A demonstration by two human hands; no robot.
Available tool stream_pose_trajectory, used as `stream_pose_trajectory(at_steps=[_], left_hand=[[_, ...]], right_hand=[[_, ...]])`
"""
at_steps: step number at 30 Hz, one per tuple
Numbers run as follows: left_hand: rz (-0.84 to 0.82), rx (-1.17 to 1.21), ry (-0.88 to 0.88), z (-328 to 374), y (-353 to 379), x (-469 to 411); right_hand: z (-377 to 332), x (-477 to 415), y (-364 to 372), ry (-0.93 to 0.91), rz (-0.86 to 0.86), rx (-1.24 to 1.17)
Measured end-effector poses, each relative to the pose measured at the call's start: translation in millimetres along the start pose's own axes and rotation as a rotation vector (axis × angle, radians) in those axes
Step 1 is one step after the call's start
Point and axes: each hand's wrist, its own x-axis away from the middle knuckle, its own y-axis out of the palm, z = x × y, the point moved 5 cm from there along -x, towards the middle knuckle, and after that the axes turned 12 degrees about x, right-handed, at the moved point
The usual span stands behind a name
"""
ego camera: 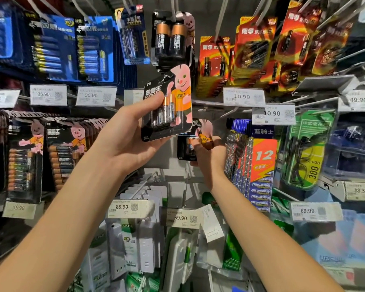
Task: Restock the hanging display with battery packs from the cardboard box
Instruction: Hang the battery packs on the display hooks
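My left hand [125,135] grips a black Duracell battery pack [169,102] with a pink bunny on it, held up in front of the hanging display. My right hand [209,157] holds a second, smaller black Duracell pack [188,148] lower and to the right, its fingers curled over the pack's front. Directly above hangs a pack of two large Duracell cells [171,39] on a hook. The cardboard box is out of view.
Blue battery packs [72,49] hang upper left, red ones [251,49] upper right, more Duracell packs [30,157] at left. Metal hooks [230,114] and price tags [273,114] jut toward me. White and green packaged goods [177,249] hang below.
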Motion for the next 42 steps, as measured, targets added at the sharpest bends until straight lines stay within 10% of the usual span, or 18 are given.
stream_pose_trajectory(at_steps=[10,20,42], left_hand=[[0.122,-0.255,0.05,-27,-41,21],[0.076,-0.502,0.048,-75,-65,10],[-0.075,-0.78,0.244,-11,-11,-31]], right_hand=[[29,22,-41,-0.029,-0.093,0.608],[-4,100,-36,-0.25,-0.526,0.251],[-18,70,-33,-0.344,-0.211,0.284]])
